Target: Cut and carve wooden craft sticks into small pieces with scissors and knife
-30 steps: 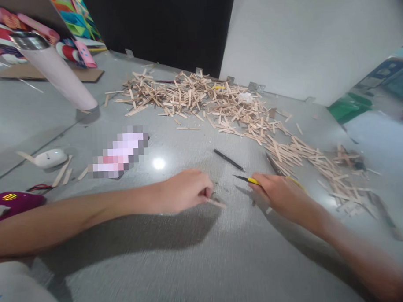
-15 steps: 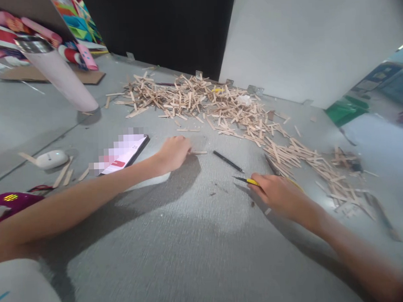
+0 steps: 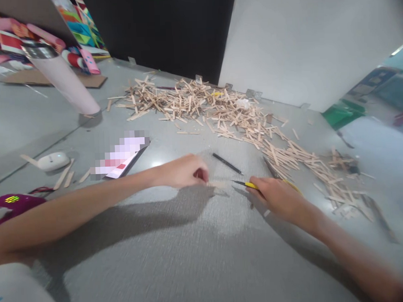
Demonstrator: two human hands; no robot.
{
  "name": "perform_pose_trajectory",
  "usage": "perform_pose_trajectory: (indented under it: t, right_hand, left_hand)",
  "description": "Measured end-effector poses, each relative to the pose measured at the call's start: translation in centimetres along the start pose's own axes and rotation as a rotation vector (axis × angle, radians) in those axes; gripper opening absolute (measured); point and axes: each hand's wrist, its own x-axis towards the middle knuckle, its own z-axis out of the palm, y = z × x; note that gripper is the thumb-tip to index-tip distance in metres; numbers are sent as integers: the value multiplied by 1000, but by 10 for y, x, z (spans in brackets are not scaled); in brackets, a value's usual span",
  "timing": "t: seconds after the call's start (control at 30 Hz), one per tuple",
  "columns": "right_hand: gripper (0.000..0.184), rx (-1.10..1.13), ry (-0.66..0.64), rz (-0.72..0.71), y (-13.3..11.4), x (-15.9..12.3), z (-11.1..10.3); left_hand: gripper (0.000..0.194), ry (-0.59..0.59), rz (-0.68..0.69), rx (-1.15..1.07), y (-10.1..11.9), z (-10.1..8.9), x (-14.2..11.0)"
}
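My left hand [image 3: 189, 170] is closed, its fingertips pinching a short wooden stick [image 3: 218, 184] low over the grey table. The stick is slightly blurred and points right. Across from it, my right hand [image 3: 272, 193] grips a yellow craft knife [image 3: 250, 185], whose dark, thin tip faces the stick across a small gap. Between and beyond the hands lies a black pen [image 3: 227, 163]. A dark, narrow tool [image 3: 271, 167] rests just behind my right hand, partly hidden; a yellow part shows past the hand, and I cannot tell which tool it belongs to.
A long heap of wooden sticks [image 3: 186, 98] spans the back and right of the table. On the left are a phone [image 3: 118, 165], a white mouse [image 3: 53, 161], a pale pink bottle [image 3: 65, 81] and a purple object [image 3: 16, 206]. A black panel [image 3: 161, 33] stands behind.
My left hand has moved right and nearer to me, bringing the wooden stick close to the knife tip. My right hand has barely moved.
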Motion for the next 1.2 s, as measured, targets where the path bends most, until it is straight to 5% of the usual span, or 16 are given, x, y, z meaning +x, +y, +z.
perform_pose_trajectory:
  t: [0.1, 0.3, 0.4, 0.5, 0.63, 0.7, 0.9, 1.2]
  right_hand:
    - [29, 6, -2, -3, -1, 0, 0]
    - [23, 17, 16, -13, -1, 0, 1]
    - [23, 15, 38, -25, 2, 0, 3]
    - [31, 4, 32, 2, 3, -1, 2]
    - [38, -62, 49, -49, 1, -5, 1]
    - [36, -129, 59, -120, -3, -8, 3]
    - [33, -188, 60, -233, -19, -11, 12]
    - [24, -135, 9, -256, -28, -8, 14]
  left_hand:
    - [11, -14, 47, -40, 2, 13, 2]
    - [21, 366, -221, 205, -40, 4, 15]
    - [20, 426, -275, 213, -46, -7, 16]
    - [20, 309, -242, 131, -29, -7, 11]
    - [25, -192, -134, -262, 3, 5, 3]
    - [27, -306, -109, -381, 11, 13, 1]
    - [25, -308, -109, -376, 12, 31, 1]
    - [34, -296, -81, -306, 15, 35, -2]
